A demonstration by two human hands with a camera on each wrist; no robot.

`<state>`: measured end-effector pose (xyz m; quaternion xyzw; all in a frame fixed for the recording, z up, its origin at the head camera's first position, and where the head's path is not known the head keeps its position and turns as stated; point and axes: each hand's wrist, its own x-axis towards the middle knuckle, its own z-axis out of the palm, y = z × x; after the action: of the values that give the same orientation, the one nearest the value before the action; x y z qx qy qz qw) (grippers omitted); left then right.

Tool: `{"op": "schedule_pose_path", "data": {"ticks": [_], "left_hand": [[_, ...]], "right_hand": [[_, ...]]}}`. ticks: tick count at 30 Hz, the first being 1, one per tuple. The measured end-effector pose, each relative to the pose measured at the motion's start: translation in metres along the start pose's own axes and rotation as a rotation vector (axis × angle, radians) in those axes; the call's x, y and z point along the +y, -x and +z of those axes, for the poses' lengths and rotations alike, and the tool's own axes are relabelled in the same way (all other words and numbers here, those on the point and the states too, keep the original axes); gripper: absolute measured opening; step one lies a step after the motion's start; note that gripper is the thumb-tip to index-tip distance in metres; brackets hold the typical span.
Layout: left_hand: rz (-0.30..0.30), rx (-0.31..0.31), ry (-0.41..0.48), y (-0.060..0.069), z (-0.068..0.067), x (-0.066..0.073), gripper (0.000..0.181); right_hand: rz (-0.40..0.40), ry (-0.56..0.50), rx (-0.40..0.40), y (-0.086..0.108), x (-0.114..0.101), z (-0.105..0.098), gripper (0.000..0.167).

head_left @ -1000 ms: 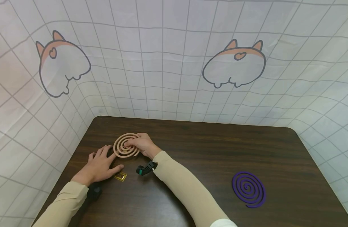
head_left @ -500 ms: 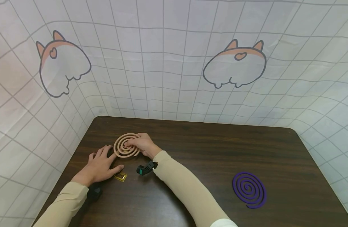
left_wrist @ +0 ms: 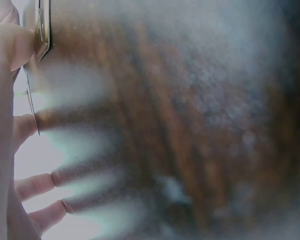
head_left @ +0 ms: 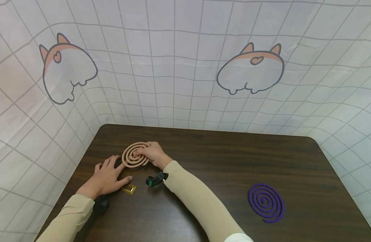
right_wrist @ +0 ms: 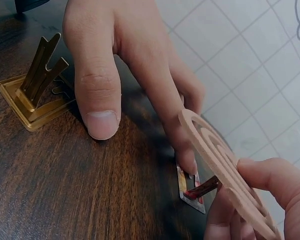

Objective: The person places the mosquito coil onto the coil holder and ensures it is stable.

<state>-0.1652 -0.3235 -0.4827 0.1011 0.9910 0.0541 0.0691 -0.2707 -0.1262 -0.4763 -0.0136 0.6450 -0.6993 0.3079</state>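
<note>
A beige mosquito coil is tilted above the table at the left, pinched between thumb and fingers of my right hand. Below it is a small metal coil stand, whose raised prong meets the coil's underside; whether it is hooked in cannot be told. Spread on the table, my left hand presses the index fingertip on that stand's base plate. Beside the left thumb sits a second, gold coil stand with an upright forked prong. The left wrist view is blurred and shows parts of the hand's fingers.
A purple mosquito coil lies flat on the dark wooden table at the right. Behind the table hangs a white gridded cloth with cartoon prints. A black wrist strap hangs at the right wrist.
</note>
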Motion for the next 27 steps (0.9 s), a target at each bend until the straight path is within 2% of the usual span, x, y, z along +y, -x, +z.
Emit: {"op": "schedule_pose_path", "data": {"ticks": [6,27], "left_hand": [[0.001,0.005,0.005,0.001,-0.0008,0.002,0.078],[0.003,0.019,0.0,0.0014,0.0002,0.0018,0.078]], "right_hand": [[0.005,-0.02,-0.037,-0.0004,0.0011,-0.0009,0.02],[0.012,0.021,-0.031,-0.0014,0.003,-0.0007,0.019]]}}
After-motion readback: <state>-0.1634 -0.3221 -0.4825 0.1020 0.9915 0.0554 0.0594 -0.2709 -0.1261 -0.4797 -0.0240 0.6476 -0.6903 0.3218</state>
